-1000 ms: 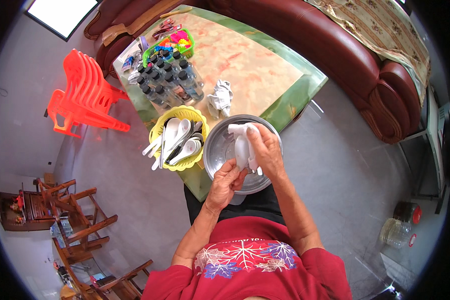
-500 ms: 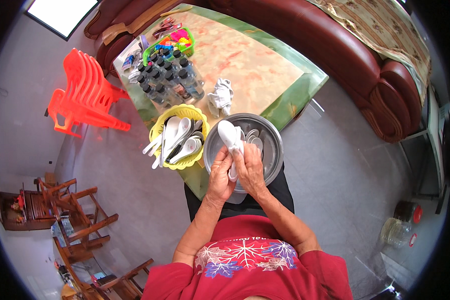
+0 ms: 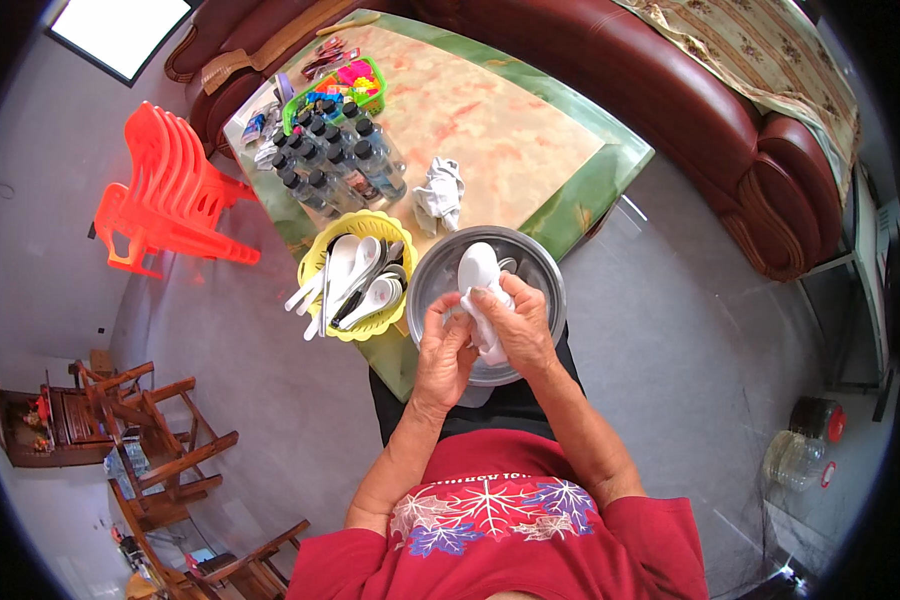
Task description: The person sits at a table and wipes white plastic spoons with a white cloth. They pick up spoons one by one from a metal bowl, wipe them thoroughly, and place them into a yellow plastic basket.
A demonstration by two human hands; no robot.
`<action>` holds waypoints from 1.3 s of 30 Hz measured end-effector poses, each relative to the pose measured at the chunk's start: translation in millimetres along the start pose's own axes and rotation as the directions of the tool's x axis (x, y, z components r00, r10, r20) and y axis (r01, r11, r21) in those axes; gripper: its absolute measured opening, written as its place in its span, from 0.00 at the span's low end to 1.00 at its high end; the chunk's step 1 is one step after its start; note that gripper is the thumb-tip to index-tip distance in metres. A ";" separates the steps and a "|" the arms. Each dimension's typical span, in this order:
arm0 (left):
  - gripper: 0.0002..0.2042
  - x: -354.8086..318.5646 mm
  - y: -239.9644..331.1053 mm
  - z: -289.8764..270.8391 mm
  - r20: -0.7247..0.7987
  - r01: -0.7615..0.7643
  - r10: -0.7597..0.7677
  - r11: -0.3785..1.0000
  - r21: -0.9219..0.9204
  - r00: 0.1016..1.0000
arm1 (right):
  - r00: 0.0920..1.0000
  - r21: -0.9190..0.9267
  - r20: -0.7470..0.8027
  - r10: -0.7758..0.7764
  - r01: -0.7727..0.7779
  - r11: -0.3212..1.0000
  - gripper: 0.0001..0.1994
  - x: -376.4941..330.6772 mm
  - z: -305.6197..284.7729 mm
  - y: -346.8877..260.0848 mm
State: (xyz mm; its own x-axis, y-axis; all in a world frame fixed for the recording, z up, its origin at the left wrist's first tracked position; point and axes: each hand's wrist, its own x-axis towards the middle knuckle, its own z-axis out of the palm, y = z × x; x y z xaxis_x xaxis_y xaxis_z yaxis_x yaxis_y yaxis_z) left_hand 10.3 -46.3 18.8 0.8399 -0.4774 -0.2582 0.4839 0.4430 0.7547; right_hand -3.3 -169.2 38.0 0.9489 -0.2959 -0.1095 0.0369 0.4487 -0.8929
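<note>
Two hands meet over the steel bowl (image 3: 545, 290), and from my remote seat I read this as the wiping step. Furthest to the left of my left hand (image 3: 442, 352) sits the yellow basket (image 3: 315, 262), just beside the bowl and holding several white spoons (image 3: 355, 285) with their handles poking outward. The left hand itself is curled with its fingers closed around the lower end of a white cloth (image 3: 485, 325). Directly to its right, touching it, my right hand (image 3: 520, 325) is wrapped over the same cloth and the handle of a white ladle spoon (image 3: 477, 268), whose scoop stands out just beyond the fingertips, above the bowl's middle. Beyond both hands, further up the table (image 3: 590, 185), a crumpled rag (image 3: 440, 192) lies near a cluster of dark-capped bottles (image 3: 335, 165).

I judge the spoon is midway through being dried. What comes next probably calls for loosening the cloth from the handle and carrying the spoon leftward to the basket, without knocking the bowl.
</note>
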 end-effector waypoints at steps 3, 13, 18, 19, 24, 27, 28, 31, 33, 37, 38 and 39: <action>0.24 -1.6 14.9 20.7 -0.036 -0.060 0.065 0.990 0.127 0.997 | 0.967 -0.470 0.028 -0.252 0.235 0.850 0.10 -4.0 3.4 4.1; 0.21 9.5 5.2 -37.2 0.241 0.181 -0.106 0.933 -0.313 0.965 | 0.749 -0.750 0.522 -0.408 0.631 0.198 0.10 -23.3 7.8 12.7; 0.23 4.9 14.0 -6.9 -0.007 0.182 -0.192 0.940 -0.289 0.981 | 0.843 -0.657 0.306 -0.443 0.524 0.542 0.15 -12.3 -0.5 0.4; 0.23 3.4 11.9 -5.0 -0.005 0.178 -0.188 0.939 -0.295 0.982 | 0.860 -0.687 0.252 -0.443 0.482 0.545 0.20 -7.8 5.7 -8.5; 0.24 3.7 12.6 4.0 0.034 0.188 -0.188 0.921 -0.341 0.982 | 0.817 -0.833 0.376 -0.437 0.505 0.228 0.26 -2.2 13.0 16.3; 0.22 4.7 8.4 -3.0 0.022 0.141 -0.140 0.952 -0.271 0.990 | 0.832 -0.860 0.397 -0.388 0.484 0.159 0.21 -13.9 11.1 26.4; 0.22 4.1 3.4 -8.6 -0.005 0.122 -0.127 0.962 -0.243 0.992 | 0.842 -0.864 0.403 -0.358 0.479 0.154 0.19 -17.0 10.4 27.8; 0.20 4.7 -3.5 -17.4 -0.024 0.155 -0.167 0.954 -0.256 0.986 | 0.821 -0.820 0.504 -0.268 0.552 0.149 0.15 -24.2 3.8 18.4; 0.20 6.2 -6.5 -30.2 -0.002 0.220 -0.230 0.933 -0.285 0.973 | 0.806 -0.757 0.554 -0.209 0.592 0.275 0.12 -28.2 -5.8 13.7; 0.22 6.2 -12.0 -50.2 0.133 0.311 -0.283 0.895 -0.319 0.950 | 0.806 -0.590 0.537 -0.249 0.570 0.573 0.13 -26.0 -18.7 2.7; 0.22 2.5 -6.9 -33.9 0.090 0.297 -0.283 0.900 -0.320 0.955 | 0.850 -0.599 0.431 -0.303 0.520 0.609 0.13 -23.2 -14.8 -4.0; 0.23 -0.5 -0.6 -18.8 0.049 0.280 -0.279 0.905 -0.321 0.959 | 0.881 -0.599 0.318 -0.351 0.474 0.645 0.14 -19.3 -9.7 -8.0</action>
State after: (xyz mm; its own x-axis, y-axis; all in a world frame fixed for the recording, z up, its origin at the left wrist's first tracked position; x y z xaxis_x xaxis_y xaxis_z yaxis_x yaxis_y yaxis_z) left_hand 14.2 -32.1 7.1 0.6584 -0.6183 -0.4291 0.7516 0.5107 0.4174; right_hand -24.9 -175.2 43.0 0.9223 -0.1501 0.3562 0.2857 -0.3560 -0.8898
